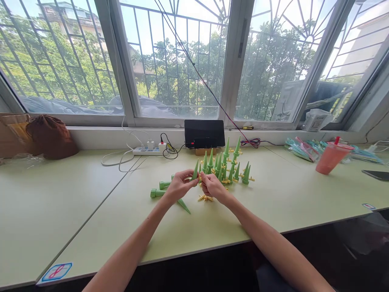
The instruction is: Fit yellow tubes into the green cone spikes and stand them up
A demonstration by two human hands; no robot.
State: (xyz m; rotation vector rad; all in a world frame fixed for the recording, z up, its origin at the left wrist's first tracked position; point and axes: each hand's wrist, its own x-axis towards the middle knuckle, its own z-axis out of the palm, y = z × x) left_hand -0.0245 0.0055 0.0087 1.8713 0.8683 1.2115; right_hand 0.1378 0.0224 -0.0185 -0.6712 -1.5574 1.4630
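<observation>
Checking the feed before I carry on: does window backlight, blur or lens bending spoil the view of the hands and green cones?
Head view: bright barred windows, yet left hand, right hand and the green plastic cone between them read sharp; faint shadows on the pale green tabletop; window frames bow towards the edges.

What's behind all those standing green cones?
A black screen on a wooden block, below the window. The standing green cones hide the bit of table right behind them.
</observation>
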